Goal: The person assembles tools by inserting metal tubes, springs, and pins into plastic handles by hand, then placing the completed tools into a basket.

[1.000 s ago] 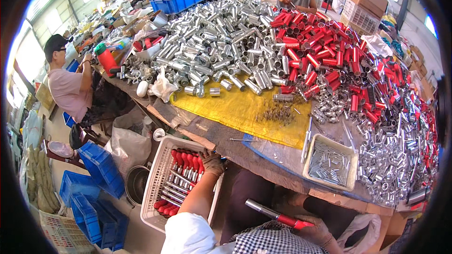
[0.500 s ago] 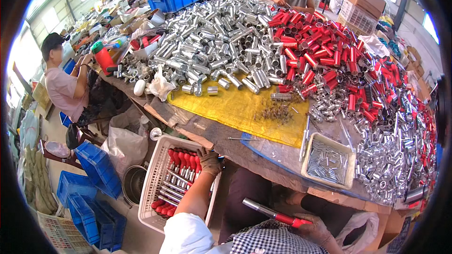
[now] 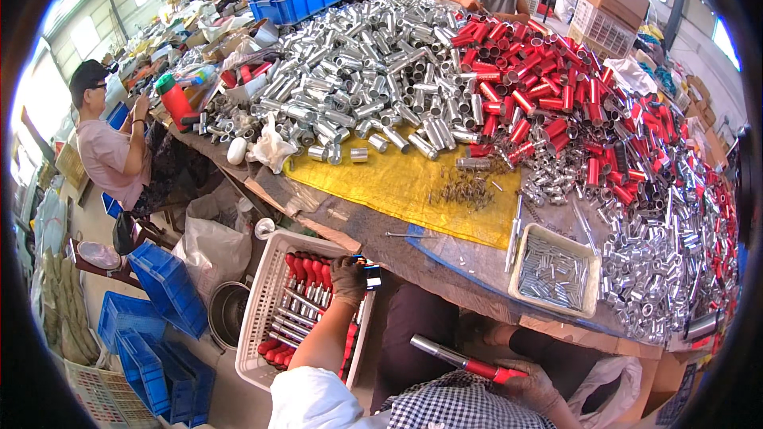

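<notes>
My left hand (image 3: 348, 278), in a dark work glove, is closed on a small dark flat thing with bright patches (image 3: 372, 276), like a phone; I cannot be sure of its kind. That hand is over the right rim of a white plastic basket (image 3: 256, 302). Inside the basket lie rows of red-handled tools with silver shafts (image 3: 296, 319). Low on the right, my right hand (image 3: 531, 385) grips the red end of a silver metal tube with a red handle (image 3: 465, 363). The tube points left across my lap, above a checked cloth (image 3: 445, 405).
A heap of silver tubes (image 3: 358, 71) and red tubes (image 3: 532, 71) covers the table behind a yellow cloth (image 3: 373, 191). A cream tray of small pins (image 3: 555, 270) stands nearer. Blue crates (image 3: 163, 286) and a metal pot (image 3: 228, 314) are at left. Other people sit around the table.
My left hand has shifted slightly left, and the small dark thing in it has turned so that its bright face shows more. My right hand and the red-handled tube stay almost still.
</notes>
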The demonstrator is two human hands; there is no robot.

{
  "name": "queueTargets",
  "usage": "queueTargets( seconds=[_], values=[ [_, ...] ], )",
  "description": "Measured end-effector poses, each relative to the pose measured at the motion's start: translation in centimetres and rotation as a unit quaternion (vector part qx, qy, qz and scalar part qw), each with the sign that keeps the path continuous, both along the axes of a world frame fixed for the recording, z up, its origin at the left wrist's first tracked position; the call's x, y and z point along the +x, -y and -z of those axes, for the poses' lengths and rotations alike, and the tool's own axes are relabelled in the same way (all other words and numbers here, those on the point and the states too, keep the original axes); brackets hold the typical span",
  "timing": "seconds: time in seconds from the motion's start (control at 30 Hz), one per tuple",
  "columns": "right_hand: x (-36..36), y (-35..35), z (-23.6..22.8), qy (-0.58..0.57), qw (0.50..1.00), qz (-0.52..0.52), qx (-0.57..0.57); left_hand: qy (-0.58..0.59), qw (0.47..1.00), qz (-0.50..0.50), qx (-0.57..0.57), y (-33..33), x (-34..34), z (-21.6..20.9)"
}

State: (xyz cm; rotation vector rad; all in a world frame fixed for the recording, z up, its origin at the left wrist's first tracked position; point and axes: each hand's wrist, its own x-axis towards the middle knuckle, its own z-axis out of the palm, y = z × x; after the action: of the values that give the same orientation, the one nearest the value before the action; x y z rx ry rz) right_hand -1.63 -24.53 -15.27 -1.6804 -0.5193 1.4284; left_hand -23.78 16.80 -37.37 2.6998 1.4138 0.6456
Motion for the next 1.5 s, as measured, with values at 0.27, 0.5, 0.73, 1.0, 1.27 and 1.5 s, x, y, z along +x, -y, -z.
queueTargets(
  seconds=[0.27, 0.5, 0.73, 1.0, 1.27, 1.5],
  values=[
    [-0.1, -0.2, -0.6, -0.054, 0.997, 0.046, -0.041, 0.017, 0.998, 0.055, -0.028, 0.9, -0.3, -0.5],
    [0.2, -0.6, -0.8, 0.061, 0.998, -0.019, -0.02, -0.118, 0.987, 0.105, -0.035, 1.0, -1.0, -1.7],
    [-0.4, -0.8, -2.1, 0.007, 0.999, 0.0, -0.04, 0.012, 0.934, -0.302, -0.188, -2.4, -1.1, -2.2],
    [0.1, -0.2, -4.3, 0.083, 0.985, -0.113, 0.102, 0.69, 0.454, -0.026, -0.563, 7.8, -6.7, -3.4],
    [-2.8, -5.4, -10.5, 0.53, 0.733, -0.254, 0.341, 0.662, 0.502, 0.135, -0.54, 18.9, 3.5, -29.3],
    [-1.8, -3.2, -7.6, 0.512, 0.738, -0.312, 0.309, 0.494, 0.585, 0.311, -0.563, 20.0, 5.8, -31.8]
  ],
)
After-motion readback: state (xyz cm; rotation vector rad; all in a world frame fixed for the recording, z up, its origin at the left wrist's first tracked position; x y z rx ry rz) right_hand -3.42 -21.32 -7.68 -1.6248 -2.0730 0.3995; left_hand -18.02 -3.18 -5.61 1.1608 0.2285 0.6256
